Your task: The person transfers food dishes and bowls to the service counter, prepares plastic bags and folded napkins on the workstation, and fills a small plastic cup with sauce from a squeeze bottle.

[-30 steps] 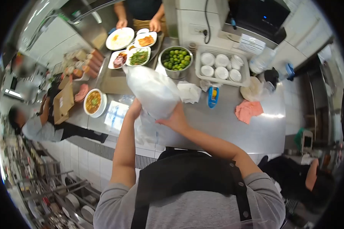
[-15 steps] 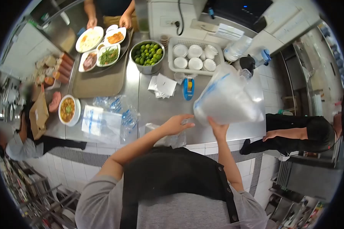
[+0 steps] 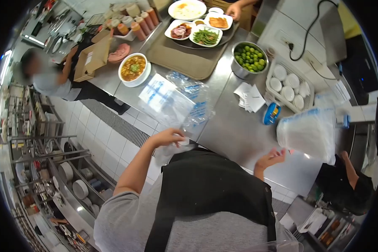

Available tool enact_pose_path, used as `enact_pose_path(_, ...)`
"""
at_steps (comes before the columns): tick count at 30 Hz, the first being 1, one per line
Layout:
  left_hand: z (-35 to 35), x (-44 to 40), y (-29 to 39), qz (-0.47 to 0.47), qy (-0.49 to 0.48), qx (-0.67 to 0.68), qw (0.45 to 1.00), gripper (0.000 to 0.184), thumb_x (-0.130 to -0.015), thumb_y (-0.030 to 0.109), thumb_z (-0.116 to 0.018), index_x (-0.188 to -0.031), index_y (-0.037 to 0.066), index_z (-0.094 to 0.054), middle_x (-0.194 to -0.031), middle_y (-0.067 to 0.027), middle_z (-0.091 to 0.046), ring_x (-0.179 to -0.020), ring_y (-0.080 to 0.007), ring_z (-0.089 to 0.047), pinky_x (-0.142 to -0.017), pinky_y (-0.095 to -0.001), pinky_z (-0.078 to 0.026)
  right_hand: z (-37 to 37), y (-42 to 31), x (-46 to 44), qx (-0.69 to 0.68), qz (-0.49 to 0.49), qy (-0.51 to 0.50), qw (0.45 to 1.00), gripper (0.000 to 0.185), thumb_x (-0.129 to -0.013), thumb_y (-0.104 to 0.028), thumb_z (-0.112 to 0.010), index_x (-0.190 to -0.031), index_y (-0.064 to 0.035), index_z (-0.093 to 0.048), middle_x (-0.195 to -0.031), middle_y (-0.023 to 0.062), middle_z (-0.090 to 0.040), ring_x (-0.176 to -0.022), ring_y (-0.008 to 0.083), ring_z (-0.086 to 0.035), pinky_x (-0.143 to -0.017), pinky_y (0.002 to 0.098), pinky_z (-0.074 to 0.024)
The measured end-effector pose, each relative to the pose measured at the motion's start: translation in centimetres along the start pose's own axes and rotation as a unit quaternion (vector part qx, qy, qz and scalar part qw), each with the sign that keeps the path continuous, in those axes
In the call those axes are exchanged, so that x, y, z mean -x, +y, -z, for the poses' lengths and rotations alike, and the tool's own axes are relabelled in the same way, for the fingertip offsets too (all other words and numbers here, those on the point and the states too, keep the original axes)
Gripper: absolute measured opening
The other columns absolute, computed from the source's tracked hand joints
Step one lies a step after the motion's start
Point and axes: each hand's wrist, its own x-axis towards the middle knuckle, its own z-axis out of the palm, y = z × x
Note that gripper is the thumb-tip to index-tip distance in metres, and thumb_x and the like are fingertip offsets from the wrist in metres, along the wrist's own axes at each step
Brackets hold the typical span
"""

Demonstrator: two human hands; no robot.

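My left hand (image 3: 170, 137) hovers by the counter's front edge, fingers loosely bent and apart, above a crumpled clear plastic bag (image 3: 166, 153). I see no grip on that bag. At the right, my right hand (image 3: 271, 159) is open and slightly blurred, palm partly up, just left of and below a full translucent bag with blue print (image 3: 306, 132). A gap shows between that hand and the bag, which rests at the counter's right end. Flat blue-printed plastic bags (image 3: 168, 98) lie ahead of my left hand. A blue tape dispenser (image 3: 271, 113) stands left of the full bag.
White papers (image 3: 250, 97), a pot of green citrus (image 3: 250, 59) and a basket of lidded cups (image 3: 290, 86) stand farther back. A soup bowl (image 3: 133, 69) sits left of a brown tray (image 3: 176, 59). Another person's hand (image 3: 236, 10) touches the food dishes. Co-workers stand left and right.
The full bag was in both hands, then at my right hand, and now rests apart from it at the right. Both hands have come away empty. The view has turned.
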Motion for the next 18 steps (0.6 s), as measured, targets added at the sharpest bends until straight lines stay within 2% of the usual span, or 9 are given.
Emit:
enact_pose_path(2, 4.9, 1.8, -3.6, 0.067, 0.158, -0.031, 0.985, 0.044, -0.084, 0.039, -0.072, -0.103, 0.000, -0.068, -0.092, -0.0145, -0.071, -0.077, -0.0197, -0.069, -0.077, -0.0343, -0.050, -2.8, -4.2, 3.2, -0.048, -0.033, -0.242, 0.968, 0.072, -0.087, -0.035, -0.069, -0.139, 0.0026, -0.035, -0.127, 0.0190, -0.042, -0.114, 0.0313, -0.042, -0.102, 0.0426, -0.0338)
enact_pose_path(4, 9.5, 2.3, -7.4, 0.064, 0.308, -0.067, 0.947, 0.055, -0.079, 0.042, -0.076, -0.111, -0.001, -0.065, -0.103, -0.0183, -0.069, -0.089, -0.0271, -0.068, -0.083, -0.0371, -0.050, -7.7, -10.2, 3.9, -0.021, 0.150, -0.400, 0.904, 0.078, -0.084, -0.035, -0.072, -0.142, 0.0007, -0.034, -0.132, 0.0206, -0.042, -0.123, 0.0362, -0.041, -0.106, 0.0444, -0.0313)
enact_pose_path(6, 12.3, 2.1, -8.3, 0.036, 0.491, -0.151, 0.858, 0.067, -0.077, 0.043, -0.077, -0.123, -0.002, -0.058, -0.118, -0.0224, -0.063, -0.106, -0.0335, -0.063, -0.091, -0.0398, -0.048, -13.1, -13.6, 5.2, -0.057, 0.213, -0.479, 0.850, 0.088, -0.080, -0.038, -0.074, -0.145, -0.0008, -0.030, -0.139, 0.0223, -0.039, -0.129, 0.0394, -0.037, -0.108, 0.0461, -0.0294)
enact_pose_path(9, 16.5, -0.6, -8.6, -0.039, 0.581, -0.097, 0.807, 0.079, -0.076, 0.045, -0.078, -0.132, -0.002, -0.049, -0.128, -0.0251, -0.056, -0.120, -0.0348, -0.055, -0.097, -0.0409, -0.046, -20.8, -14.8, 7.8, -0.054, 0.262, -0.506, 0.820, 0.098, -0.076, -0.042, -0.077, -0.148, -0.0011, -0.025, -0.142, 0.0227, -0.038, -0.131, 0.0390, -0.036, -0.109, 0.0474, -0.0293)
enact_pose_path(11, 17.8, -2.7, -8.1, -0.033, 0.576, -0.143, 0.804, 0.083, -0.073, 0.047, -0.080, -0.132, -0.002, -0.049, -0.127, -0.0245, -0.056, -0.118, -0.0365, -0.055, -0.097, -0.0412, -0.045, -24.4, -16.9, 9.1, 0.105, 0.175, -0.599, 0.774, 0.107, -0.071, -0.046, -0.081, -0.149, -0.0004, -0.023, -0.145, 0.0223, -0.035, -0.134, 0.0385, -0.034, -0.108, 0.0495, -0.0314)
enact_pose_path(14, 17.1, -4.5, -5.8, -0.031, 0.599, -0.189, 0.778, 0.087, -0.071, 0.049, -0.081, -0.132, -0.003, -0.048, -0.127, -0.0237, -0.057, -0.115, -0.0370, -0.056, -0.097, -0.0419, -0.045, -27.6, -19.7, 10.0, 0.102, 0.074, -0.636, 0.761, 0.111, -0.068, -0.046, -0.083, -0.149, -0.0006, -0.023, -0.145, 0.0217, -0.037, -0.135, 0.0386, -0.035, -0.106, 0.0518, -0.0335)
enact_pose_path(15, 17.0, -5.1, -5.6, -0.044, 0.589, -0.185, 0.785, 0.084, -0.070, 0.048, -0.082, -0.130, -0.002, -0.050, -0.126, -0.0234, -0.057, -0.114, -0.0368, -0.057, -0.097, -0.0417, -0.045, -28.4, -20.1, 10.8, 0.100, 0.070, -0.634, 0.764, 0.111, -0.068, -0.046, -0.083, -0.149, -0.0006, -0.023, -0.145, 0.0217, -0.037, -0.135, 0.0386, -0.035, -0.106, 0.0518, -0.0335)
enact_pose_path(17, 17.3, -6.5, -6.0, -0.055, 0.576, -0.178, 0.796, 0.082, -0.070, 0.046, -0.082, -0.129, -0.002, -0.052, -0.125, -0.0230, -0.058, -0.112, -0.0365, -0.058, -0.097, -0.0414, -0.046, -29.9, -19.7, 12.6, 0.085, 0.051, -0.625, 0.775, 0.101, -0.068, -0.043, -0.084, -0.144, 0.0000, -0.031, -0.132, 0.0222, -0.051, -0.124, 0.0379, -0.048, -0.101, 0.0494, -0.0399)
enact_pose_path(18, 17.5, -7.2, -6.1, -0.070, 0.521, -0.188, 0.830, 0.074, -0.071, 0.043, -0.082, -0.124, -0.002, -0.056, -0.120, -0.0232, -0.061, -0.110, -0.0366, -0.059, -0.095, -0.0413, -0.046, -30.2, -19.3, 12.9, 0.088, 0.051, -0.626, 0.773, 0.101, -0.068, -0.043, -0.084, -0.144, 0.0000, -0.031, -0.132, 0.0222, -0.051, -0.124, 0.0379, -0.048, -0.101, 0.0494, -0.0399)
